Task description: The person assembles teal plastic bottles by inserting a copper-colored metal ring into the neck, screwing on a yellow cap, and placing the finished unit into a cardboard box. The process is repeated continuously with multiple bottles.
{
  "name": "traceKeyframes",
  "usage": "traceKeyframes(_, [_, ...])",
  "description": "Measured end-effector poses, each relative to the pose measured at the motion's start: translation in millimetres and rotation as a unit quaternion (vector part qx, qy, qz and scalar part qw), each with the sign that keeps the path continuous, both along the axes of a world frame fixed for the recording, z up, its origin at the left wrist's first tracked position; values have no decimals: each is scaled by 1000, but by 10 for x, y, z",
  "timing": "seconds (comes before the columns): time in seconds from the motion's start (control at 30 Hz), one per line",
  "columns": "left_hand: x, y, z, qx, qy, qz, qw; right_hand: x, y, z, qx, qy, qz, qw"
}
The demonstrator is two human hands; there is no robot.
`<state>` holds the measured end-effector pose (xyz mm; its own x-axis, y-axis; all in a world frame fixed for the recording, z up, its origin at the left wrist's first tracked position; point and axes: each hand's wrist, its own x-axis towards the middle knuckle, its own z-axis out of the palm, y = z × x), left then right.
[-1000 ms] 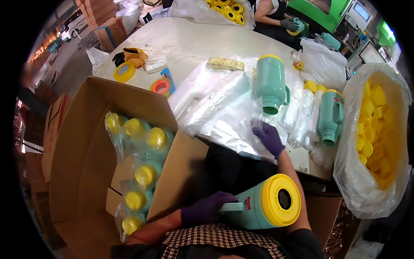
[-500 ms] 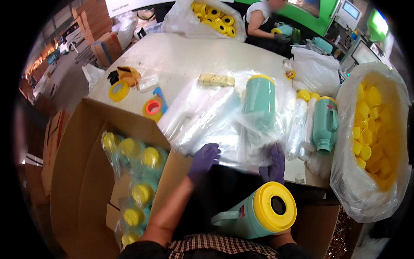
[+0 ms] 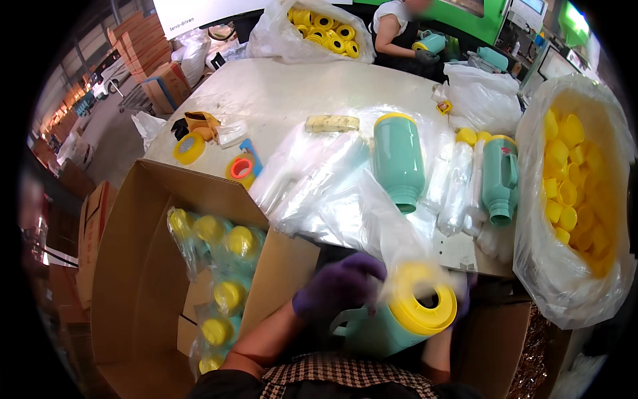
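A green jug body with a yellow top ring and a side handle leans tilted in front of my waist, close to my right forearm. A clear plastic bag stretches from the table down over the ring, blurred at its lower end. My left hand, in a purple glove, is closed at the bag's edge beside the ring. Behind the ring's right side is my right hand, also gloved; its fingers are mostly hidden. On the table stand a larger-looking green jug body and another with a handle.
To the left, an open cardboard box holds several bagged jugs with yellow tops. A large bag of yellow caps bulges at the right. Tape rolls and a stack of clear bags lie on the table. A co-worker sits beyond it.
Both hands have come back from the table edge to the jug at my waist. A clear bag has been drawn from the stack over the jug's yellow ring.
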<state>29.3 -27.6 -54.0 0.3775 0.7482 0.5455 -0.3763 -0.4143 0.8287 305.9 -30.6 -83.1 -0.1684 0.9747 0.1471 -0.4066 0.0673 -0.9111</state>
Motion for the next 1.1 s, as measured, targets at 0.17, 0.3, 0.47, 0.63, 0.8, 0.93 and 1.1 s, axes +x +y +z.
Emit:
traceKeyframes(0.17, [108,-825,-622,-266,-66,-10,962,524,-910,219,135,-249,130,950])
traceKeyframes(0.3, [479,-1144,-704,-133,38,-37,990,530,-1245,770,280,-367,111,880])
traceKeyframes(0.47, [786,-866,-804,171,73,-5,983,-227,-1205,1222,378,-596,50,707])
traceKeyframes(0.63, [718,-1019,-528,-1,23,129,991,-365,-1150,1088,563,-434,-112,694])
traceKeyframes(0.8, [-644,-1631,-299,-45,115,481,868,-863,-1045,717,318,-361,282,830])
traceKeyframes(0.93, [-1323,-2573,1026,-212,218,763,571,-1628,-975,466,386,-199,385,814])
traceKeyframes(1.1, [-2310,-3634,1225,-384,577,638,337,-1391,-739,132,423,-318,344,776])
